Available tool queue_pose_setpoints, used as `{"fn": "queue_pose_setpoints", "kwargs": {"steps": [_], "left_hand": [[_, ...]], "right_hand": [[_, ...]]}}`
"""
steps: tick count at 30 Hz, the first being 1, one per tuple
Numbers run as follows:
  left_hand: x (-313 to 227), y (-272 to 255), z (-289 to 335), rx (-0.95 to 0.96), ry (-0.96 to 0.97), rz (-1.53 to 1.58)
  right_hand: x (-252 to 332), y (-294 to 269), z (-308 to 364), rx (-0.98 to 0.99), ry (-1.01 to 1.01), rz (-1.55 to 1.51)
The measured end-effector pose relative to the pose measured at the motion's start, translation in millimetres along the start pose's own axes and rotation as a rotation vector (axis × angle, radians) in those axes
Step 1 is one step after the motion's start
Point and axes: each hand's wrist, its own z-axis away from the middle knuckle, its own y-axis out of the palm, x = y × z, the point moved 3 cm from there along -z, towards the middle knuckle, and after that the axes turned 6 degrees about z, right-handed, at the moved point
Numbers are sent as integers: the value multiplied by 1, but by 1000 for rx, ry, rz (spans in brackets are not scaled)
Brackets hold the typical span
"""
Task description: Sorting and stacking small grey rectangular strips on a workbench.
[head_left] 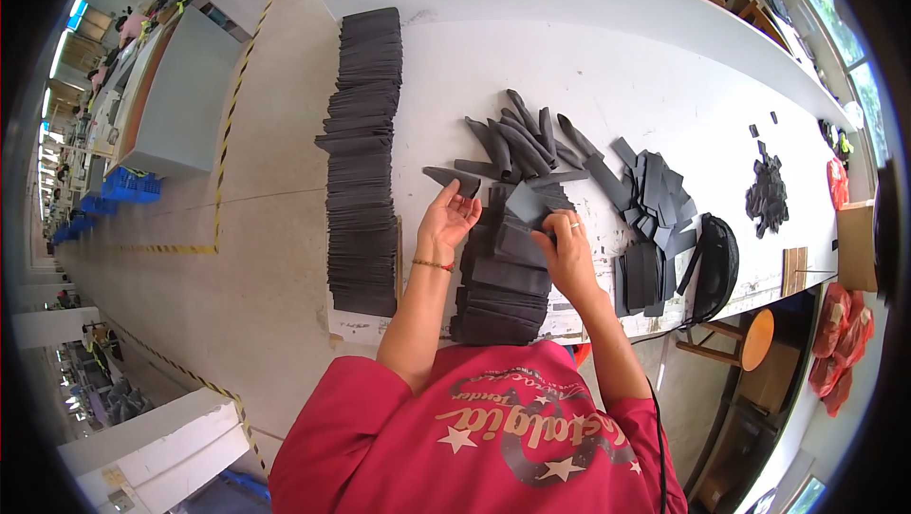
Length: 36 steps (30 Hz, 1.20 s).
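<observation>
My left hand has its fingers closed on the end of a dark, pointed, folded piece of sheet material. My right hand is closed at the edge of a flat grey rectangular piece, thumb and fingers bent toward it. Below and between both hands runs a row of dark folded pieces, overlapping each other toward me. Just beyond the hands lies a loose heap of rolled dark pieces. What the right fingertips press on is partly hidden.
A long, tightly packed row of dark pieces lines the white table's left side. Flat grey pieces pile up to the right, beside a black pouch. Small dark scraps lie farther right. A wooden stool stands by the table.
</observation>
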Motion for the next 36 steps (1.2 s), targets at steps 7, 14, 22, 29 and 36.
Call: {"fn": "queue_pose_setpoints", "kwargs": {"steps": [7, 14, 22, 29, 36], "left_hand": [[-3, 48, 47, 333, 165, -158], [6, 56, 54, 395, 150, -240], [31, 61, 67, 382, 19, -402], [37, 60, 71, 343, 30, -398], [66, 82, 100, 299, 365, -521]], "right_hand": [[19, -8, 3, 49, 3, -70], [46, -20, -9, -88, -129, 120], [51, -30, -16, -149, -246, 319], [44, -33, -15, -176, -274, 466], [53, -24, -12, -300, -229, 517]]}}
